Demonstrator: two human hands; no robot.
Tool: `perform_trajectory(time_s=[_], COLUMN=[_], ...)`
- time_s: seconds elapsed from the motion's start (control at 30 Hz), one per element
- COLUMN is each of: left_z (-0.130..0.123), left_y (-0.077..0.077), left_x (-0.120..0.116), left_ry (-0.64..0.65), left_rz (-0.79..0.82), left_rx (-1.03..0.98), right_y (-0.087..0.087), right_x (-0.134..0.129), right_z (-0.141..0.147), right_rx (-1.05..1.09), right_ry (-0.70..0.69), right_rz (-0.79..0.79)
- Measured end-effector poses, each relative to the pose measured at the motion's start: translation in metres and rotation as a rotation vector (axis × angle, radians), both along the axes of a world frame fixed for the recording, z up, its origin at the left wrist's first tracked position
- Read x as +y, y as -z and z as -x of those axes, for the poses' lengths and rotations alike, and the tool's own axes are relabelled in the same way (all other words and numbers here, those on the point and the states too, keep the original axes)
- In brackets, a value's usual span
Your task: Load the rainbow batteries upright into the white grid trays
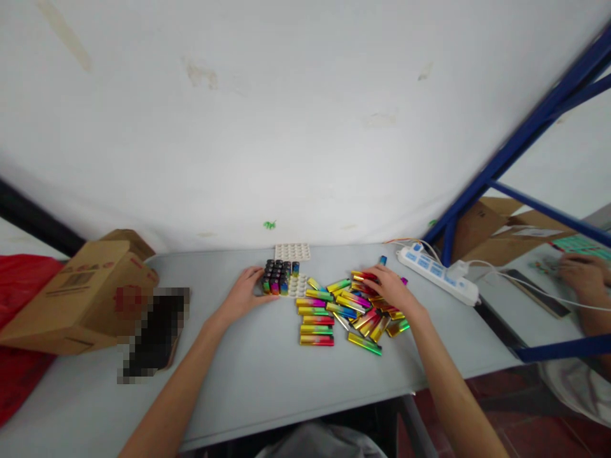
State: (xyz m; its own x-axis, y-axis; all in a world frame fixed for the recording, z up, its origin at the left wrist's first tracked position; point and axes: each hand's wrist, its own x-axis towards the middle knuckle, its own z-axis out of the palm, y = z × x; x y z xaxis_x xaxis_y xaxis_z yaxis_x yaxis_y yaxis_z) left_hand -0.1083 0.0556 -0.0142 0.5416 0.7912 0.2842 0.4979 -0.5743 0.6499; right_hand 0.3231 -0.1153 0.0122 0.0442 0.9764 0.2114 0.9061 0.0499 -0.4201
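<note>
Black-topped lighters (pixel 275 278) stand upright, packed together in a white holed tray (pixel 299 286) at the middle of the table. My left hand (pixel 245 292) is curled round the left side of this block, its thumb along the front edge. To the right lies a loose pile of shiny, multicoloured lighters (pixel 353 305), mostly gold with red, green, blue or purple. Several lie side by side in a rough column (pixel 316 321) at the pile's left. My right hand (pixel 394 291) reaches into the pile's back right, fingers bent on a red and gold lighter (pixel 363 276); its fingertips are partly hidden.
Another white holed tray (pixel 293 252) lies against the wall. A white power strip (pixel 438 275) with cables is at the right, beside a blue metal frame (pixel 477 184). A cardboard box (pixel 81 292) and a dark, pixelated flat object (pixel 155 334) lie left. Another person's hands (pixel 585 270) show beyond the frame.
</note>
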Motion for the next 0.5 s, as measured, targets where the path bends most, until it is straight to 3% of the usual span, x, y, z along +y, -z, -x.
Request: perform_trajectory(time_s=[0.23, 0.37, 0.5], left_z=[0.000, 0.000, 0.001], left_y=[-0.001, 0.000, 0.002], left_x=[0.001, 0.001, 0.002], left_ry=[0.010, 0.020, 0.014], left_rz=[-0.004, -0.005, -0.011], left_rx=[-0.009, -0.009, -0.006], right_y=[-0.007, -0.018, -0.034], right_x=[0.016, 0.023, 0.038], right_z=[0.022, 0.034, 0.055], right_rx=[0.137, 0.338, 0.584], right_ry=[0.076, 0.202, 0.225], right_rz=[-0.136, -0.220, -0.278])
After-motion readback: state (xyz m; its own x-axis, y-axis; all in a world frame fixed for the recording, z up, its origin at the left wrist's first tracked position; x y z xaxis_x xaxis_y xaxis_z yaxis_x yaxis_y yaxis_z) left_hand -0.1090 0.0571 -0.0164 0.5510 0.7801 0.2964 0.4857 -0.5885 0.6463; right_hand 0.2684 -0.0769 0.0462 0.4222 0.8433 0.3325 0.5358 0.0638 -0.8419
